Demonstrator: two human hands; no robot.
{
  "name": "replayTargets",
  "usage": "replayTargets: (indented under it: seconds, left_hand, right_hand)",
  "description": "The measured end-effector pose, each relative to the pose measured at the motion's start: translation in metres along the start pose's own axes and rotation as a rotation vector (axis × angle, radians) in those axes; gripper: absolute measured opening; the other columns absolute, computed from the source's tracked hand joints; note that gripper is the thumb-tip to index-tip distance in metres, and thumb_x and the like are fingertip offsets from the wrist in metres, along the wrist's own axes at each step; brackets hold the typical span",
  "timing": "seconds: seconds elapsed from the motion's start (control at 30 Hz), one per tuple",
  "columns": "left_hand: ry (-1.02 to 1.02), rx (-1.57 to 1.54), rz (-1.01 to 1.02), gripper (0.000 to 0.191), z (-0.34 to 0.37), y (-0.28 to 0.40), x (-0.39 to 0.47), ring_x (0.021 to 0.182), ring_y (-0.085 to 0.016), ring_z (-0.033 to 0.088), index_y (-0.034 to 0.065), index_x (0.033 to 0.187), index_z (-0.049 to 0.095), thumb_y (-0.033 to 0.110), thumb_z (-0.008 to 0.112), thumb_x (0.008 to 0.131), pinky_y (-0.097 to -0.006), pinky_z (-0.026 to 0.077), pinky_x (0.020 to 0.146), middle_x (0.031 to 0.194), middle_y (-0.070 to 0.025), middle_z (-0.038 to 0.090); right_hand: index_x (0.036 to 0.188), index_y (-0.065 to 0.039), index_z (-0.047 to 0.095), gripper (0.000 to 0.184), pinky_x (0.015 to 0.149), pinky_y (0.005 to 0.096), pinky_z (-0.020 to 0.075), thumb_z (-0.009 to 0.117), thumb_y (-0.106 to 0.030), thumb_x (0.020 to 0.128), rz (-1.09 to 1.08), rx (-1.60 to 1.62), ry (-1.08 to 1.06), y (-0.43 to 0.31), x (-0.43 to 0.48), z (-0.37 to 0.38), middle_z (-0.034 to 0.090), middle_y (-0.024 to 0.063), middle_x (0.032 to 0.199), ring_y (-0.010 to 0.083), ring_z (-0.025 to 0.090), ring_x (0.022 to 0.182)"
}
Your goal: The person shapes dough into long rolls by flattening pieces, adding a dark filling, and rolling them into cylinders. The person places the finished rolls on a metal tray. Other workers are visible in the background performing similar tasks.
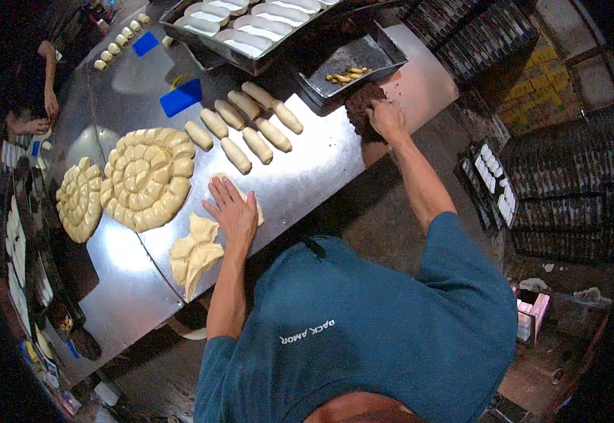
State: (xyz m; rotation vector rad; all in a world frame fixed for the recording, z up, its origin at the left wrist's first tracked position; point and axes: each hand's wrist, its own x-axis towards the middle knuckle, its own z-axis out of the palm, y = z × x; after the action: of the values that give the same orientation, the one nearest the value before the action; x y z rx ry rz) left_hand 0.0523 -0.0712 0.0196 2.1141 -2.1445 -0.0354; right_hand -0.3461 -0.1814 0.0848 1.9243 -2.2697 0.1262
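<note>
My left hand lies palm down, fingers spread, on a flattened piece of dough on the metal table. Beside it, nearer the table's edge, rests a ragged lump of pale dough. My right hand is at a pile of dark brown crumbly filling, its fingertips in the filling; whether they pinch some is unclear. Between and beyond the hands lie several rolled dough logs in two rows. Two coiled rounds of cut dough pieces, one large and one smaller, are at the left.
A tray of paper-lined molds stands at the far side, next to a metal pan holding a few yellowish strips. Blue scrapers and small dough pieces lie far left. Another person's hands work there. Stacked dark trays stand at the right.
</note>
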Motion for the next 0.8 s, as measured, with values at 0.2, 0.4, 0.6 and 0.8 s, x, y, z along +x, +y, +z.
replayTargets:
  seconds: [0.2, 0.4, 0.6, 0.8]
  left_hand:
    - [0.003, 0.012, 0.011, 0.075, 0.000, -0.003, -0.001, 0.143, -0.039, 0.015, -0.0072, 0.144, 0.027, 0.041, 0.051, 0.092, -0.0651, 0.008, 0.110, 0.153, -0.0265, 0.019]
    - [0.041, -0.051, 0.023, 0.072, 0.002, -0.006, -0.005, 0.143, -0.041, 0.016, -0.0066, 0.143, 0.029, 0.037, 0.053, 0.091, -0.0646, 0.007, 0.110, 0.153, -0.0279, 0.019]
    - [0.247, -0.499, 0.180, 0.075, -0.004, -0.018, -0.056, 0.141, -0.043, 0.020, -0.0008, 0.145, 0.028, 0.023, 0.064, 0.083, -0.0585, 0.014, 0.113, 0.150, -0.0281, 0.023]
    - [-0.150, -0.300, 0.433, 0.070, -0.029, 0.001, -0.091, 0.138, -0.045, 0.025, 0.0124, 0.145, 0.033, 0.037, 0.061, 0.086, -0.0571, 0.020, 0.112, 0.147, -0.0290, 0.027]
  right_hand:
    - [0.101, -0.011, 0.070, 0.028, 0.082, 0.0450, 0.0513, 0.058, -0.008, 0.076, -0.176, -0.033, -0.261, 0.036, 0.004, 0.005, 0.068, 0.0125, 0.097, 0.0345, 0.060, 0.096]
    - [0.099, -0.008, 0.069, 0.027, 0.073, 0.0430, 0.0530, 0.064, -0.005, 0.073, -0.154, -0.117, -0.319, 0.024, -0.009, -0.018, 0.069, 0.0134, 0.092, 0.0321, 0.064, 0.081]
    - [0.104, -0.004, 0.067, 0.027, 0.067, 0.0285, 0.0482, 0.067, -0.019, 0.081, 0.017, 0.871, -0.700, -0.021, -0.011, -0.030, 0.068, 0.0018, 0.086, 0.0107, 0.062, 0.077]
    - [0.120, -0.002, 0.060, 0.041, 0.084, 0.0308, 0.0479, 0.046, 0.002, 0.082, -0.424, 1.333, -0.825, -0.221, -0.065, -0.027, 0.068, 0.0089, 0.106, 0.0173, 0.063, 0.101]
